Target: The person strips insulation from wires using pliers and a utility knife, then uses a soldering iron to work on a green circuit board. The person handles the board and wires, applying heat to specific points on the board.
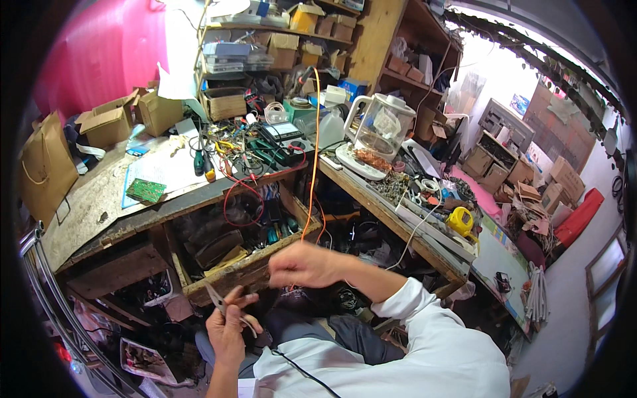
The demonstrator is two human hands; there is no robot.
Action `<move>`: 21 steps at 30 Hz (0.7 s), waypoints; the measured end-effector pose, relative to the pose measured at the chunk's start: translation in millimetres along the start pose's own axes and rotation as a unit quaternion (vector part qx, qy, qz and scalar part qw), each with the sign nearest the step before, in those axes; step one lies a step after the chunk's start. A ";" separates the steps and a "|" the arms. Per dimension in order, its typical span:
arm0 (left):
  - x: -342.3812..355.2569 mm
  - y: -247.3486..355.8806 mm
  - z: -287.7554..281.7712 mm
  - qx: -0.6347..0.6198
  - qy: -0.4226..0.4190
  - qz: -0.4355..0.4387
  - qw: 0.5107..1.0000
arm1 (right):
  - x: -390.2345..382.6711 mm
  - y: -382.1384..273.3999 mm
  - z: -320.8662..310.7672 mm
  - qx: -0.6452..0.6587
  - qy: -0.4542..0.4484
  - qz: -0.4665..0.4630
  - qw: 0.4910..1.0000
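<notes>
My left hand (pixel 227 325), low in the view, grips long-nose pliers (pixel 217 297) with their jaws pointing up and left, toward the open drawer's front edge (pixel 199 284). My right hand (pixel 298 264) is raised to the right of the pliers, blurred, with fingers curled; whether anything is between them I cannot make out. An orange cable (pixel 314 166) hangs from above down to behind my right hand. Tools, dark pouches and other small items lie inside the drawer.
A cluttered bench (pixel 99 205) holds a circuit board (pixel 146 190), test leads and tools. On the right bench stand a clear jug appliance (pixel 383 126) and a yellow tape measure (pixel 460 219). Boxes fill the shelves (pixel 279 26). Curved metal tubes (pixel 46 272) are at far left.
</notes>
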State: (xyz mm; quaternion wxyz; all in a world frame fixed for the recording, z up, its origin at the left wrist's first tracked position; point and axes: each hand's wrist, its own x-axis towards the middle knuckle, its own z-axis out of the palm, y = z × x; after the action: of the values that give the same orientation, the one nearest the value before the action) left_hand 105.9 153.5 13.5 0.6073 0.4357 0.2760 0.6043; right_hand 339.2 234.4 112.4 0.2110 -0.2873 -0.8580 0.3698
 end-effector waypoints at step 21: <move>-53.5 9.3 -75.6 0.075 0.190 -0.089 0.975 | -64.8 80.5 -252.8 -0.614 0.293 0.403 0.612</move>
State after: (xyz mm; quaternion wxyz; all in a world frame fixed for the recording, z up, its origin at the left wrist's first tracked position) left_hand 29.8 115.1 -24.1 0.5606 0.3308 0.4684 0.5974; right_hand 559.9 367.3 203.0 0.0552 -0.7597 -0.5746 -0.2994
